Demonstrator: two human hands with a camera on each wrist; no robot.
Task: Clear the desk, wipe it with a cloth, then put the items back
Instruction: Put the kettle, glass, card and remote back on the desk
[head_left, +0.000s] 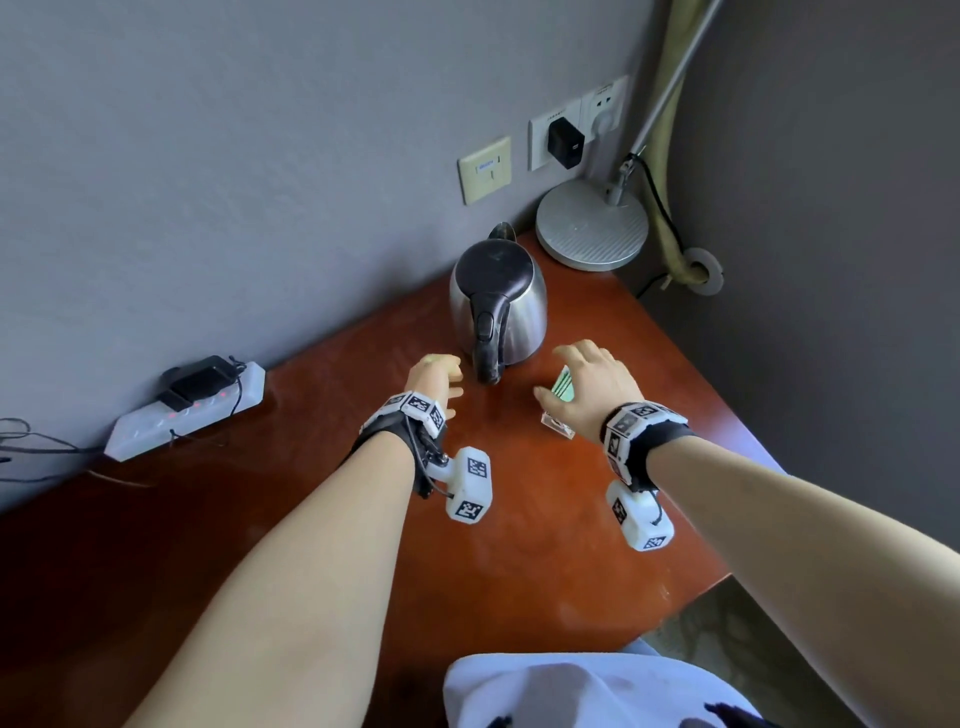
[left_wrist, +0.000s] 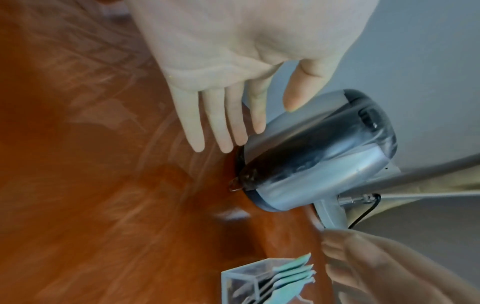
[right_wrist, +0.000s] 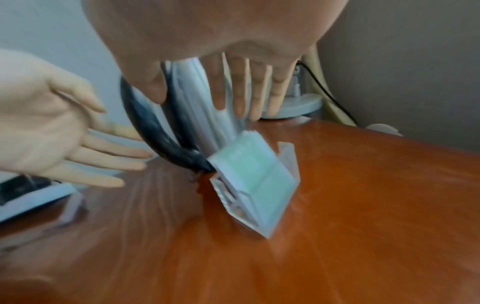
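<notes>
Steel kettle (head_left: 501, 306), glossy wooden desk (head_left: 545, 519)

Both forearms are bare. Each wrist wears a black strap (head_left: 655, 451) ringed with white blocks printed with black square markers. Under each wrist hangs a white camera block (head_left: 466, 483) — marker patches on its faces, thin black cables running up to the strap. A pale lilac garment (head_left: 561, 691) shows at the bottom edge.

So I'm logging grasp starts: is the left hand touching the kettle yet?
Cannot tell. In the left wrist view the left hand is open, its fingertips overlapping the kettle; no gap or contact shows plainly.
</notes>
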